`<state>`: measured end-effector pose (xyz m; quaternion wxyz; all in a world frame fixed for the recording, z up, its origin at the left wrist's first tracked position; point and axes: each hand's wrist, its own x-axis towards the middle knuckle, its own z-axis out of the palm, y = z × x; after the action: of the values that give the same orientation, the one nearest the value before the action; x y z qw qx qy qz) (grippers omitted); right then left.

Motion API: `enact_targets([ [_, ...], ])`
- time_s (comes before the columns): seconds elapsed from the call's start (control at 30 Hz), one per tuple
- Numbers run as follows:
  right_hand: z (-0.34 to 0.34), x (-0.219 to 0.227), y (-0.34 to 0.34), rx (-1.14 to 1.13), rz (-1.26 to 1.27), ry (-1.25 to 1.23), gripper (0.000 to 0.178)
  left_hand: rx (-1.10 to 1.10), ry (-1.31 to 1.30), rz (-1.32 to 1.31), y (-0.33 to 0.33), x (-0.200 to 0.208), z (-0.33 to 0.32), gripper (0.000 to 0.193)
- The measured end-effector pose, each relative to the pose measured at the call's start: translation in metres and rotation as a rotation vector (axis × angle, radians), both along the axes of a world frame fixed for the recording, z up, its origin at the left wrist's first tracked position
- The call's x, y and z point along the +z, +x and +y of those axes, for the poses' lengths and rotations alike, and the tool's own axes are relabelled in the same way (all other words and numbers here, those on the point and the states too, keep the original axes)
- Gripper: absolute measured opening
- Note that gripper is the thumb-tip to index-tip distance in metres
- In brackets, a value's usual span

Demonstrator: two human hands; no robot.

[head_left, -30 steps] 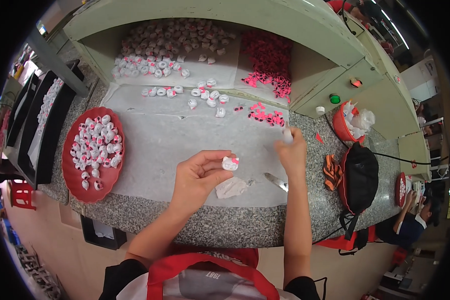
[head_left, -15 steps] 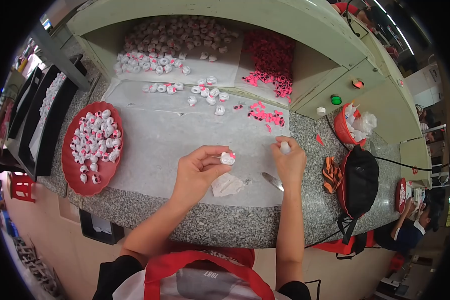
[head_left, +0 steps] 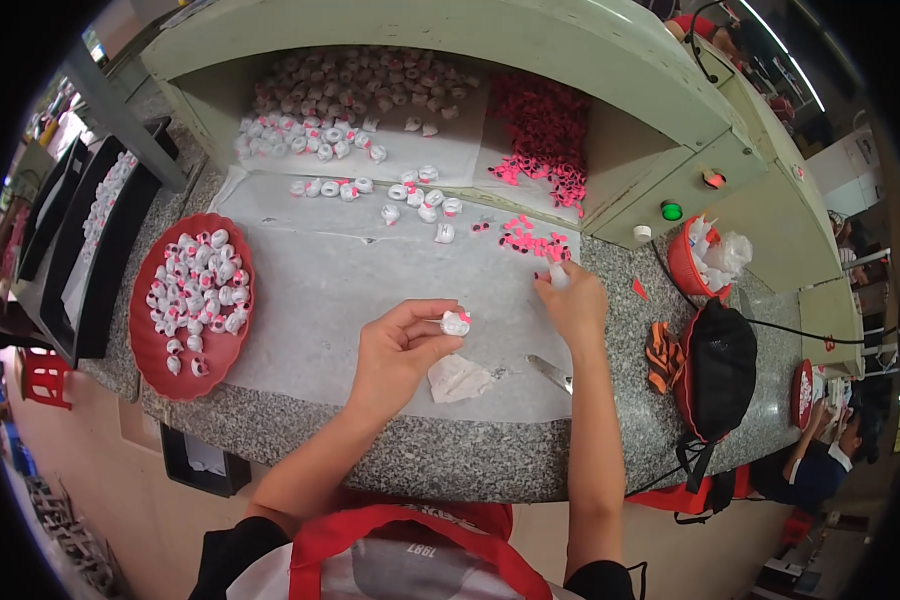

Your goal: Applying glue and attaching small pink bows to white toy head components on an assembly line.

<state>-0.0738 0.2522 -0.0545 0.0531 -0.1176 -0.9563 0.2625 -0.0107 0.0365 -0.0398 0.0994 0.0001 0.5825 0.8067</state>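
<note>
Between the thumb and fingers of my left hand (head_left: 398, 352), above the middle of the papered table, is a small white plastic figure head (head_left: 455, 325) with a pink patch. My right hand (head_left: 580, 308) is closed round a small whitish squeeze bottle (head_left: 559, 276), mostly hidden by the fingers. Its tip is at the near edge of a scatter of small pink pieces (head_left: 535, 243), some with dark parts; whether it touches one I cannot tell. Nearer me lie a crumpled white cloth (head_left: 459, 379) and a metal blade (head_left: 550, 373). Several similar white heads (head_left: 427, 212) stand farther back.
A red scalloped dish (head_left: 150, 350) of finished-looking white-and-pink heads is at the left. The green shelf (head_left: 620, 175) holds heaps of white heads and pink pieces. At the right are a red basket (head_left: 683, 263) of white scraps, an orange-black cloth (head_left: 663, 357) and a black bag (head_left: 722, 370).
My right hand has moved away from me with the bottle, up to the pink pieces. My left hand keeps its hold on the white head, almost in place. The view has shifted slightly.
</note>
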Motion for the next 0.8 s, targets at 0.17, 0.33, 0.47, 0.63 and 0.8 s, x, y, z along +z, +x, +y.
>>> enact_targets([
  [0.17,-0.031,0.035,0.051,-0.003,-0.053,-0.773,0.011,-0.006,-0.013,0.008,0.003,0.002,0.001,0.030],
  [0.33,-0.043,0.048,0.072,0.209,-0.019,-1.042,0.010,0.021,-0.101,0.073,0.004,-0.002,0.004,0.030],
  [0.47,-0.050,0.052,0.078,0.334,0.022,-0.937,0.012,0.044,-0.150,0.120,0.006,-0.008,0.008,0.029],
  [0.63,-0.053,0.050,0.082,0.267,-0.029,-0.957,0.014,0.021,-0.190,0.207,0.009,-0.003,0.011,0.030],
  [0.8,-0.055,0.053,0.081,0.249,-0.041,-0.999,0.009,0.014,-0.174,0.224,0.009,-0.004,0.010,0.031],
])
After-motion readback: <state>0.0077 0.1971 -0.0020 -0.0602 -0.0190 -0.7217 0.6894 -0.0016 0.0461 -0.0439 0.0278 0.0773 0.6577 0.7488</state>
